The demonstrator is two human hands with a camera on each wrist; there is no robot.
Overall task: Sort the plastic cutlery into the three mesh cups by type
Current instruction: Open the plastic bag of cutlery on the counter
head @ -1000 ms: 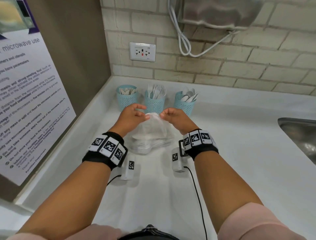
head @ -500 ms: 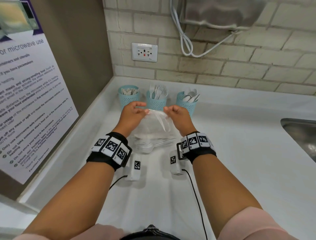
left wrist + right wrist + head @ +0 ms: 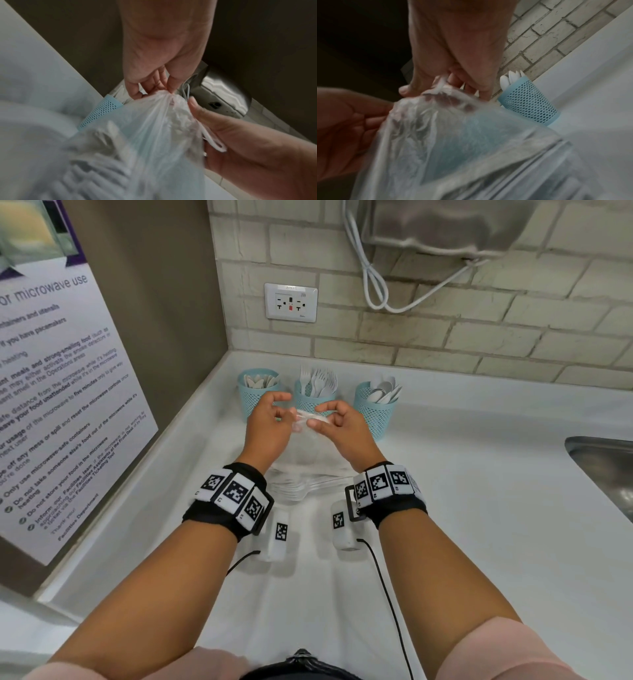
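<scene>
A clear plastic bag (image 3: 308,453) of white plastic cutlery (image 3: 301,491) lies on the white counter (image 3: 479,508), with its gathered neck lifted. My left hand (image 3: 284,407) pinches the neck from the left, and my right hand (image 3: 318,416) pinches it from the right. In the left wrist view my left hand (image 3: 159,88) grips the bag (image 3: 154,128) at its twisted top, and a white tie loop (image 3: 212,142) lies against my right palm. Behind the hands stand three teal mesh cups: the left cup (image 3: 255,402), the fork cup (image 3: 305,402) and the spoon cup (image 3: 375,412).
A steel sink (image 3: 603,474) is sunk into the counter at the right. A panel with a poster (image 3: 51,405) walls off the left side. On the brick wall behind are an outlet (image 3: 290,302), a hanging white cable (image 3: 373,285) and a steel appliance (image 3: 445,227).
Both hands have lifted the bag's neck higher and farther back, toward the cups. The bag now stretches upward and the white tie has been drawn loose.
</scene>
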